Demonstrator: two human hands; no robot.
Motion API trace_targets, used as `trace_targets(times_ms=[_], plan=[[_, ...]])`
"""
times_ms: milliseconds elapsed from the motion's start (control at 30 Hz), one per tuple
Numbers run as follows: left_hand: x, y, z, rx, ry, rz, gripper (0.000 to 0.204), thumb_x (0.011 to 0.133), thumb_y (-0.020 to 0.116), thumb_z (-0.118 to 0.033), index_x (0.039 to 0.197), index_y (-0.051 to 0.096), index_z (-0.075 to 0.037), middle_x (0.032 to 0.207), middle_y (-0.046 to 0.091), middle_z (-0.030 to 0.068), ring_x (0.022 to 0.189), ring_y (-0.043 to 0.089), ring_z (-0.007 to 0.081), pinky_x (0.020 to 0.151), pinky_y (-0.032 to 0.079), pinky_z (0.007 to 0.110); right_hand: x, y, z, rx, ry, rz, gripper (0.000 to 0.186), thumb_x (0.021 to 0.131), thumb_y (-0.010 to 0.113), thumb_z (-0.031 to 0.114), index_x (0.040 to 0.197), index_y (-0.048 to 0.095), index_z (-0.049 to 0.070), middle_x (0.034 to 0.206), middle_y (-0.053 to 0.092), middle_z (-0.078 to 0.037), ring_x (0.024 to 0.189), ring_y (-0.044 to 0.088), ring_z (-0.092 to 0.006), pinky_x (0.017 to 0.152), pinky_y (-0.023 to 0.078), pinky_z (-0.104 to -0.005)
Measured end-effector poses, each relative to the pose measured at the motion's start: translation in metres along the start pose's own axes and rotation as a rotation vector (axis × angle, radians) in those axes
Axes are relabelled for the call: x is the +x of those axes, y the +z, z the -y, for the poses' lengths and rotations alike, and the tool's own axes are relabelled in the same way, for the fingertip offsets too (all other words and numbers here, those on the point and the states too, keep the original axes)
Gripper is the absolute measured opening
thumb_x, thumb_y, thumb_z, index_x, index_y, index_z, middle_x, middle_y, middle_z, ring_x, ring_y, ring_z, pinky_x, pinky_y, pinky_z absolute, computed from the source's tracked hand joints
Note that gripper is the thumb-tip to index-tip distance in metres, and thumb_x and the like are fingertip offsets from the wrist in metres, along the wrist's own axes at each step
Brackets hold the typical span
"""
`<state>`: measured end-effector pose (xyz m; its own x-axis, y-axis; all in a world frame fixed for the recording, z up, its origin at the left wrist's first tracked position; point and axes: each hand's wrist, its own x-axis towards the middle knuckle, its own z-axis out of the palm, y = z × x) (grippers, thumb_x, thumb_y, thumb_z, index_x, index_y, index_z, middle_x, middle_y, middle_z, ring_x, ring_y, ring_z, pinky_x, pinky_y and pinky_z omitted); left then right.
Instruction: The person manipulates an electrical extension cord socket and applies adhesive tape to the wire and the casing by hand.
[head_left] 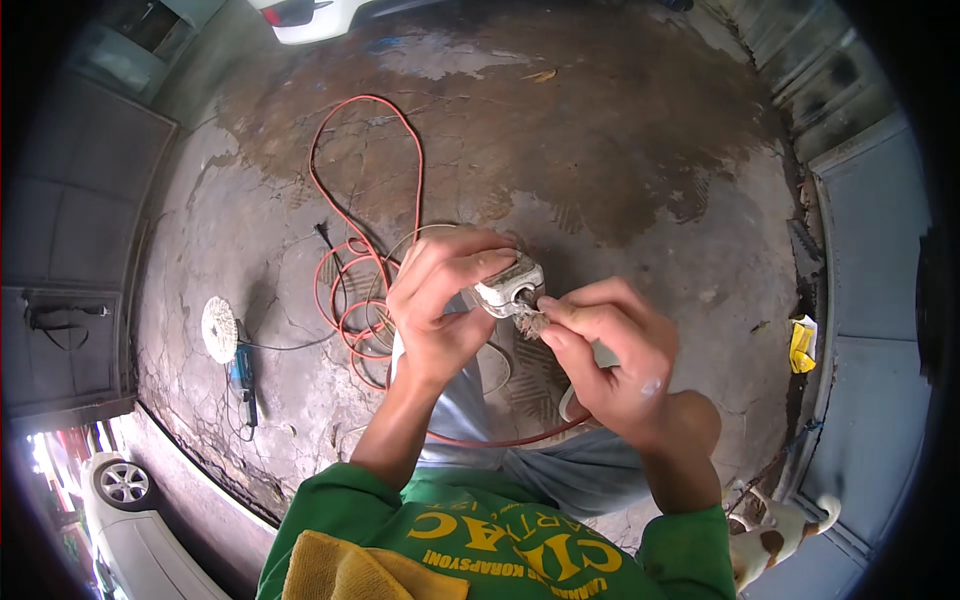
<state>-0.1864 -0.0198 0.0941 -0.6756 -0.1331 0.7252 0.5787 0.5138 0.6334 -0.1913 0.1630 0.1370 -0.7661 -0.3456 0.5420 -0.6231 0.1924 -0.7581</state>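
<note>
My left hand point(445, 295) is closed around a dirty white, rounded boxy piece point(512, 284) with a dark round opening at its end. I hold it above my knees, near the middle of the head view. At that opening, my right hand point(622, 350) pinches a grey-brown, frayed-looking clump point(531, 322) between thumb and fingers. Part of the clump hangs just below the white piece. Its exact kind is hard to make out, and my fingertips cover some of it. The inside of the opening is dark.
A red hose point(420, 150) lies looped on the cracked concrete floor point(650, 140), running under my hands. Left stands a blue power polisher point(241, 380) with a white pad point(219, 330). A yellow packet point(802, 345) lies right; a dog point(775, 545) is lower right. A yellow cloth point(350, 570) rests on my shirt.
</note>
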Motion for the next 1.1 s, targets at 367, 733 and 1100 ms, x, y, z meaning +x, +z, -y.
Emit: trace_targets(times_ms=[367, 733, 1100], plan=[[-0.004, 0.002, 0.007, 0.064, 0.173, -0.131, 0.034, 0.060, 0.078, 0.001, 0.092, 0.068, -0.007, 0.096, 0.071, 0.0095, 0.095, 0.069, 0.0291, 0.085, 0.050, 0.043, 0.004, -0.013, 0.021, 0.472, 0.636, 0.375, 0.016, 0.093, 0.062, 0.012, 0.098, 0.068, -0.002, 0.064, 0.062, -0.005, 0.057, 0.055, -0.0072, 0.049, 0.042, -0.0263], [0.007, -0.016, -0.008, 0.235, 0.198, -0.074, 0.026, 0.062, 0.076, -0.006, 0.087, 0.072, -0.012, 0.096, 0.072, -0.0007, 0.088, 0.066, 0.0203, 0.077, 0.046, 0.032, -0.001, 0.002, 0.013, -0.370, -0.135, 0.084, 0.017, 0.077, 0.074, 0.011, 0.093, 0.068, 0.007, 0.065, 0.060, -0.004, 0.049, 0.056, -0.0190, 0.044, 0.041, -0.0314], [0.036, -0.046, -0.014, 0.142, 0.619, 0.163, 0.014, 0.076, 0.074, -0.022, 0.083, 0.062, -0.020, 0.095, 0.073, -0.0041, 0.084, 0.060, 0.0154, 0.071, 0.040, 0.029, 0.007, -0.015, -0.007, 1.315, 0.957, 1.137, 0.056, 0.102, 0.044, 0.043, 0.135, 0.049, -0.003, 0.075, 0.067, -0.009, 0.040, 0.045, -0.0060, 0.036, 0.030, -0.0185]])
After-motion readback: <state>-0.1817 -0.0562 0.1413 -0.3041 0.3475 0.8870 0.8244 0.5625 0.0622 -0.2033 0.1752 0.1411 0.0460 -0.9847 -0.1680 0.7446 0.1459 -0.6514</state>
